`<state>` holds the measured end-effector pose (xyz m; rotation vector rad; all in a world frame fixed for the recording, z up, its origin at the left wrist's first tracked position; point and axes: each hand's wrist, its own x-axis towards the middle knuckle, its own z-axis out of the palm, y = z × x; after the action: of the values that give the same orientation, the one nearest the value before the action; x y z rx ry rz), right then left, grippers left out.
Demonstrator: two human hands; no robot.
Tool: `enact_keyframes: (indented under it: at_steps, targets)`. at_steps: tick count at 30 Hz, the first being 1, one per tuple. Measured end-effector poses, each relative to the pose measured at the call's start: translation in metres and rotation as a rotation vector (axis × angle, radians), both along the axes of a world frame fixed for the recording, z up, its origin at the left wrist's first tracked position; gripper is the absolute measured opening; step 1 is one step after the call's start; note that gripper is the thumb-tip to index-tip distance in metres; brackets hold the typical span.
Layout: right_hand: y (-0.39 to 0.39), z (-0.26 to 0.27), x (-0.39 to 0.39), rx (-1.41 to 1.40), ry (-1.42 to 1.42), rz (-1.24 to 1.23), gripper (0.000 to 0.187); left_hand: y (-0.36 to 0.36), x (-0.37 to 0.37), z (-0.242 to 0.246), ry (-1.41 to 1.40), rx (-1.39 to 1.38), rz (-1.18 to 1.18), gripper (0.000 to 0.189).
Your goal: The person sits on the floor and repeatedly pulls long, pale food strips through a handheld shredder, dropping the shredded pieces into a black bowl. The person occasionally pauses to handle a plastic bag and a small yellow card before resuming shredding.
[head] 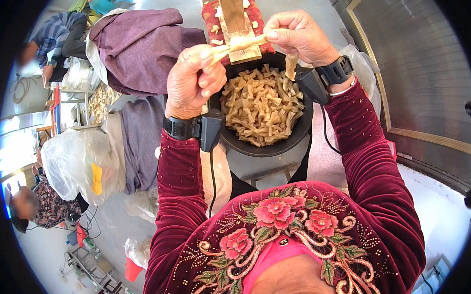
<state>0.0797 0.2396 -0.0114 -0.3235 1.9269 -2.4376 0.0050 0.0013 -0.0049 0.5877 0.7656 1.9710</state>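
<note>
A pale, twisted strip with a thicker middle is stretched between my two hands, over the end of a wooden block on a board. My left hand pinches one end, its fingers curled. My right hand grips the other end between thumb and fingers; another flap of the pale material hangs below it. Under my hands a round black basin holds a heap of knotted, pale tan pieces. What the material is, I cannot tell.
A red patterned cloth with small scraps lies under the board. Purple cloths and a clear plastic bag are at the left, with two people beyond. A framed panel stands at the right. A wooden bar is below the basin.
</note>
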Motion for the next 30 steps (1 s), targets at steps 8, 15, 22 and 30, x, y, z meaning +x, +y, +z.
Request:
enact_keyframes:
  at_steps: [8, 15, 22, 30]
  targets:
    - [-0.013, -0.018, -0.004, 0.304, 0.012, -0.105, 0.015, 0.012, 0.003, 0.005, 1.061, -0.769, 0.376, 0.025]
    - [-0.009, -0.024, -0.012, 0.527, 0.084, -0.083, 0.019, 0.011, -0.004, -0.01, 0.966, -0.824, -0.035, 0.017]
    - [-0.006, -0.03, -0.04, 0.723, 0.121, -0.437, 0.019, 0.036, -0.026, -0.026, 1.314, -1.07, 0.589, 0.023]
    - [-0.012, -0.054, -0.069, 0.715, 0.14, -0.716, 0.017, 0.057, -0.052, -0.045, 1.209, -1.058, 0.774, 0.025]
